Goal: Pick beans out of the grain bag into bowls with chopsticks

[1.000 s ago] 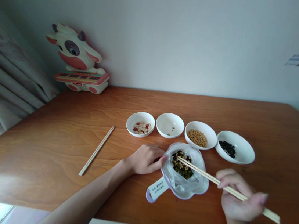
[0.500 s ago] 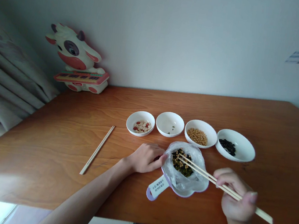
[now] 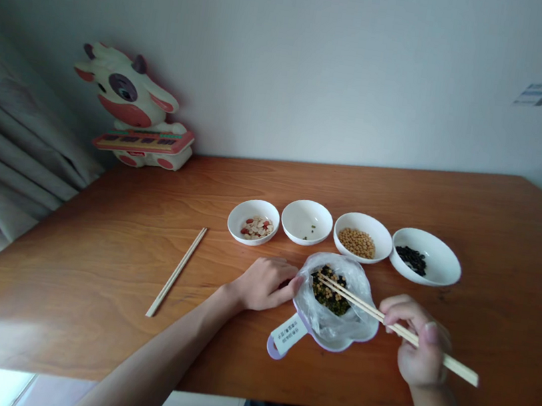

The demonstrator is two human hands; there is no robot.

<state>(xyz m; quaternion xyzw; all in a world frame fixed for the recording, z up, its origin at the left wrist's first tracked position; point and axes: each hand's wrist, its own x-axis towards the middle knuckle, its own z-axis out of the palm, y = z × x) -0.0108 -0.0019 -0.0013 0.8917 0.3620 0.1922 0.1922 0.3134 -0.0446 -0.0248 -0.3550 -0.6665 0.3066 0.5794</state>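
So, chopsticks (image 3: 459, 369) are clamped in right hand (image 3: 418, 338); left hand (image 3: 264, 286) touching tray (image 3: 289, 333), hold can't be told — beans (image 3: 332, 303) could be dropped by crossed tips.

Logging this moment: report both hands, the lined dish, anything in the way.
Right hand grips chopsticks, tips at the mixed beans. Left hand against edge of bag-lined dish. White bowls close behind; nothing seen blocking the chopsticks.
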